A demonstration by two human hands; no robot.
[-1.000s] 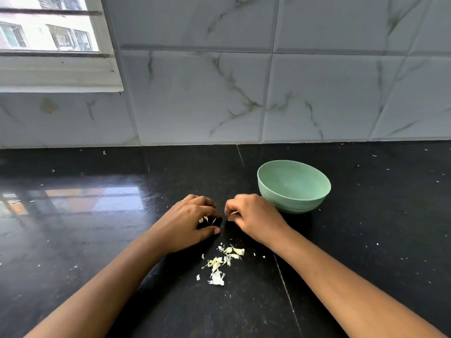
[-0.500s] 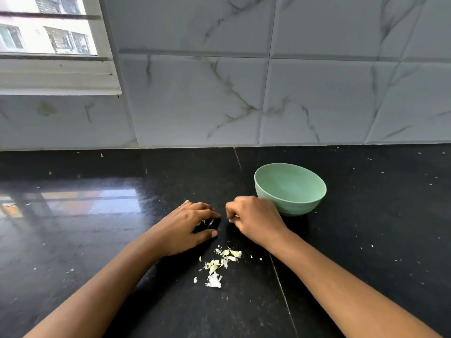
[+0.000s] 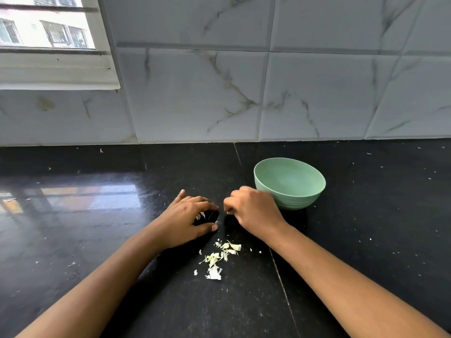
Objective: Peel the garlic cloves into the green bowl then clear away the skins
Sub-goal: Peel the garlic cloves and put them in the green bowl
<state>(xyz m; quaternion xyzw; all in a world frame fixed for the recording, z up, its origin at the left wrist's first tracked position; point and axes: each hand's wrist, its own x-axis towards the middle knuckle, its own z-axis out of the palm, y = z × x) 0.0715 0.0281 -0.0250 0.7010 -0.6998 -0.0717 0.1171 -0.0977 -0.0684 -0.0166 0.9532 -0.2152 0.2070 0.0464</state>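
The green bowl [image 3: 290, 182] stands on the black counter, just right of my hands; I see no cloves in the part of its inside that shows. A small pile of pale garlic skins [image 3: 217, 258] lies on the counter near me, between my forearms. My left hand [image 3: 188, 219] rests on the counter beyond the pile, thumb and fingers curved in a cup around a few skin scraps [image 3: 203, 216]. My right hand [image 3: 253, 211] is curled beside the bowl, fingertips pinched on what looks like a tiny pale scrap.
The marble-tiled wall [image 3: 244, 93] closes off the counter's far side, and a window [image 3: 46, 28] sits at the upper left. Tiny white flecks are scattered over the black counter [image 3: 366, 240]. A seam [image 3: 280, 276] runs through the counter under my right forearm.
Both hands stay in nearly the same spot. My left hand's fingers have spread slightly around the scraps; the right hand has stayed curled.
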